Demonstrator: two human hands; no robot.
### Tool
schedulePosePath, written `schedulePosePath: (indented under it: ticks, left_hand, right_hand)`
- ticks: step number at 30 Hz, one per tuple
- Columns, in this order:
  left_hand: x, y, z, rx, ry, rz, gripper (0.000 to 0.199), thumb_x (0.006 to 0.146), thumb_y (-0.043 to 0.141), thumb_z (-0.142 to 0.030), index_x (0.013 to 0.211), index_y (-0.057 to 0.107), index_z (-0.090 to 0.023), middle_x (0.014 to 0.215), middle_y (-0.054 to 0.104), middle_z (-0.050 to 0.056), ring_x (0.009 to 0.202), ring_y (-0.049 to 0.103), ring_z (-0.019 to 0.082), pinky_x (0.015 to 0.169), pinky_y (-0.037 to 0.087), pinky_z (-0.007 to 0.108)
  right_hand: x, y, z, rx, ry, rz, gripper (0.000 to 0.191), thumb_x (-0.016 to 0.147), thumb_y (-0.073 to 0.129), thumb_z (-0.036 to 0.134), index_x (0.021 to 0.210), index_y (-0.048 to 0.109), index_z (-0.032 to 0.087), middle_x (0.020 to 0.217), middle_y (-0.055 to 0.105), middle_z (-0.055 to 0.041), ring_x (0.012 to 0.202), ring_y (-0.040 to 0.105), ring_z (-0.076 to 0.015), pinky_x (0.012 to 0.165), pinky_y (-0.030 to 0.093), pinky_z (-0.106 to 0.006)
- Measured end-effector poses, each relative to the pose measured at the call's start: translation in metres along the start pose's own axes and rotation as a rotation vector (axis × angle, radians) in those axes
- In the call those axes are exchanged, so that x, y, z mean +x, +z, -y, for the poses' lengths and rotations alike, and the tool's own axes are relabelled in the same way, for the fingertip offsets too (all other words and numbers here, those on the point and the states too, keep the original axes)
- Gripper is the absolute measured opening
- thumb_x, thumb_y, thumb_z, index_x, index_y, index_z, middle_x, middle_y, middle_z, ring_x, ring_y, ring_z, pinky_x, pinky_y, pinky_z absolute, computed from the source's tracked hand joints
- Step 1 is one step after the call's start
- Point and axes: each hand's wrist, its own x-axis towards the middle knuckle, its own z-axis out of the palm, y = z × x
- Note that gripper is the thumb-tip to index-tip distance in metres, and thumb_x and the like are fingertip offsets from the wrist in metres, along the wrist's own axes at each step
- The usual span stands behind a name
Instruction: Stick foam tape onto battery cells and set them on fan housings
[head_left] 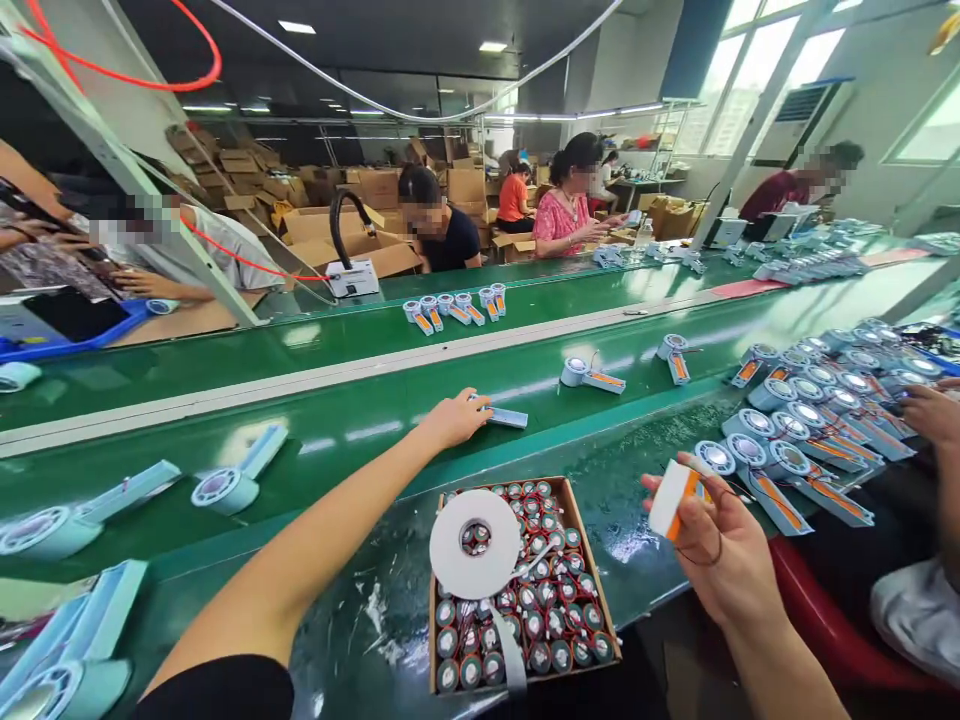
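My left hand (454, 420) reaches out over the green belt, its fingers closed on the round end of a light blue fan housing (511, 417). The long handle of that housing sticks out to the right, and the round end is mostly covered by my fingers. Nearer to me on the right, my right hand (724, 545) is raised, pinching a flat block with a white face and orange sides (671, 500). It looks like a battery pack with a white pad; a thin dark wire loops by the fingers. Between my arms sits a cardboard box of small wired motors (551, 630), topped by a white tape roll (450, 545).
Many fan housings with orange inserts (806, 420) crowd the bench at right. Single housings (225, 485) lie on the belt, others at lower left (67, 665). A co-worker's hand (930, 412) is at the right edge. Several people sit across the belt.
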Motion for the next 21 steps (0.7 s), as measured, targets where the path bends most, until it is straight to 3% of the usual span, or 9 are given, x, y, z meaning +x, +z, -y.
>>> schedulePosePath:
  ticks: [5,8,11,16,21]
  left_hand:
    - [0.044,-0.007,-0.011,-0.041,-0.057,0.155,0.026,0.097,0.067,-0.037,0.113,0.068,-0.016,0.122,0.067,0.009,0.112,0.064,0.023,0.098,0.056,0.046]
    - [0.054,-0.015,-0.004,-0.079,-0.073,0.188,0.029,0.099,0.066,-0.041,0.115,0.068,-0.017,0.119,0.069,0.008,0.107,0.067,0.021,0.097,0.057,0.044]
    - [0.051,-0.016,0.001,-0.120,-0.107,0.134,0.033,0.101,0.062,-0.043,0.121,0.067,-0.017,0.123,0.068,0.009,0.111,0.066,0.023,0.099,0.056,0.046]
    - [0.047,-0.006,-0.009,-0.173,-0.189,0.048,0.037,0.101,0.060,-0.045,0.125,0.064,-0.018,0.122,0.068,0.010,0.108,0.067,0.022,0.098,0.057,0.046]
    - [0.055,0.002,-0.027,-0.206,-0.305,-0.001,0.039,0.100,0.062,-0.044,0.128,0.063,-0.017,0.125,0.066,0.010,0.110,0.067,0.023,0.097,0.057,0.046]
  right_hand:
    - [0.056,0.066,0.006,-0.179,-0.276,0.285,0.060,0.080,0.089,0.045,0.130,0.063,0.024,0.113,0.077,-0.0116,0.101,0.075,-0.0280,0.091,0.062,-0.045]
    - [0.109,0.106,-0.013,-0.622,-0.469,0.424,0.049,0.094,0.071,0.045,0.135,0.057,0.021,0.116,0.076,-0.0102,0.104,0.074,-0.0240,0.091,0.061,-0.040]
    - [0.158,0.136,-0.041,-1.047,-0.530,0.578,0.041,0.100,0.060,0.034,0.138,0.053,0.020,0.111,0.077,-0.0077,0.098,0.075,-0.0203,0.089,0.059,-0.032]
    - [0.200,0.158,-0.071,-1.439,-0.553,0.769,0.024,0.098,0.064,0.029,0.121,0.067,0.023,0.104,0.078,-0.0090,0.098,0.073,-0.0282,0.087,0.054,-0.035]
    - [0.208,0.158,-0.079,-1.688,-0.578,0.912,0.033,0.103,0.056,0.040,0.132,0.066,0.026,0.116,0.074,-0.0123,0.105,0.071,-0.0298,0.089,0.052,-0.036]
